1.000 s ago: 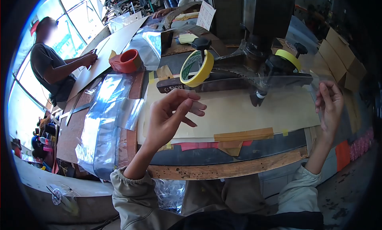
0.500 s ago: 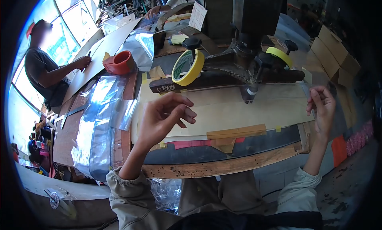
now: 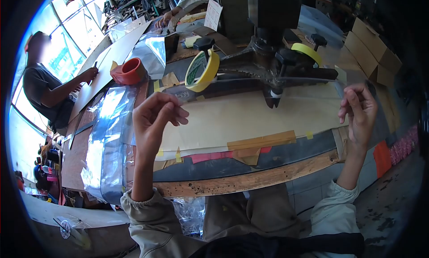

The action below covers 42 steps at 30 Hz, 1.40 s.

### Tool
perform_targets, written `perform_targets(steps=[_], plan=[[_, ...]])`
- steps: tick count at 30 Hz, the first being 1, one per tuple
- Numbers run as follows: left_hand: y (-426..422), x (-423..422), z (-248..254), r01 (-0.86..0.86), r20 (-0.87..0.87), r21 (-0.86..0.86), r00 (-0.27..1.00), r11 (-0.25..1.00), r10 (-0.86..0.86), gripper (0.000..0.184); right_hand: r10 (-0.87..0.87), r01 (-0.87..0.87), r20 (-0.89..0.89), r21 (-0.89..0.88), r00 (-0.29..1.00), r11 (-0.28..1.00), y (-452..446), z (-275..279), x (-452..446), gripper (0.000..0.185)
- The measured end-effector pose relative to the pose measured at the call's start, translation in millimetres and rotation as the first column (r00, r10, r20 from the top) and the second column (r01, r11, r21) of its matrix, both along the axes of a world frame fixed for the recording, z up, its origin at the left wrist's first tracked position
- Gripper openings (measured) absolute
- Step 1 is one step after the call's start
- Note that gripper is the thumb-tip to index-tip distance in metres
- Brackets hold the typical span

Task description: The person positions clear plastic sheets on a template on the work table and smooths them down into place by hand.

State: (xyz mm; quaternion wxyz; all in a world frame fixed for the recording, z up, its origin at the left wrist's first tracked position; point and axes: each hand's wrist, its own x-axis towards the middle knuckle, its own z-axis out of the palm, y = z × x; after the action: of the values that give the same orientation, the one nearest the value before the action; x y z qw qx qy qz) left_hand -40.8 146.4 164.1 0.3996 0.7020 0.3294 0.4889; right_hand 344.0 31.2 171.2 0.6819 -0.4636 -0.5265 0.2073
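A thin clear plastic sheet (image 3: 308, 89) stretches between my two hands, its faint upper edge crossing the dark press bar. My left hand (image 3: 154, 119) is raised at the left of the cream board, thumb pinched against curled fingers at the sheet's left end. At the right end, my right hand (image 3: 359, 113) is closed in a similar pinch. The fingertips hide the exact grip. Below the sheet lies the cream board (image 3: 250, 119), with strips of brown tape (image 3: 261, 140) along its near edge.
The black press (image 3: 268, 61) stands over the board, with yellow tape rolls (image 3: 202, 71) hung on its knobs. A red tape dispenser (image 3: 128, 71) and clear plastic strips (image 3: 109, 144) lie left. A cardboard box (image 3: 373, 52) stands right. Another person (image 3: 49, 88) works at far left.
My left hand has moved left and slightly up, away from my right hand, which has stayed nearly in place. The sheet's edge now shows across the press bar. The view has shifted slightly.
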Motion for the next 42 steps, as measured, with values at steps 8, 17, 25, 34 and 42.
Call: perform_targets(steps=[8,17,25,34,42], plan=[[5.5,-6.9,0.2,-0.056,0.071,0.036,0.996,0.998,0.053,0.017,0.062,-0.062,-0.024,-0.013,0.998,0.998,2.4,0.2,-7.5,0.016],[-0.8,-1.6,5.1,-0.074,0.085,0.004,0.994,0.997,0.074,0.018,0.019,-0.02,-0.058,-0.023,0.998,1.0,12.1,-9.2,-6.5,0.018],[0.2,-2.2,4.6,-0.016,0.08,0.031,0.997,0.999,0.014,0.016,0.016,-0.016,-0.021,-0.029,1.0,0.999,6.7,5.2,-3.8,0.018],[-4.1,3.1,0.6,-0.13,-0.043,0.113,0.99,0.985,0.136,0.016,0.032,-0.034,-0.049,-0.035,0.998,0.999,13.5,-8.6,-5.9,0.016],[-35.4,1.3,3.8,-0.24,-0.081,0.093,0.965,0.966,0.248,0.015,0.059,-0.058,0.028,-0.027,0.998,0.998,6.8,10.0,-12.9,0.016]])
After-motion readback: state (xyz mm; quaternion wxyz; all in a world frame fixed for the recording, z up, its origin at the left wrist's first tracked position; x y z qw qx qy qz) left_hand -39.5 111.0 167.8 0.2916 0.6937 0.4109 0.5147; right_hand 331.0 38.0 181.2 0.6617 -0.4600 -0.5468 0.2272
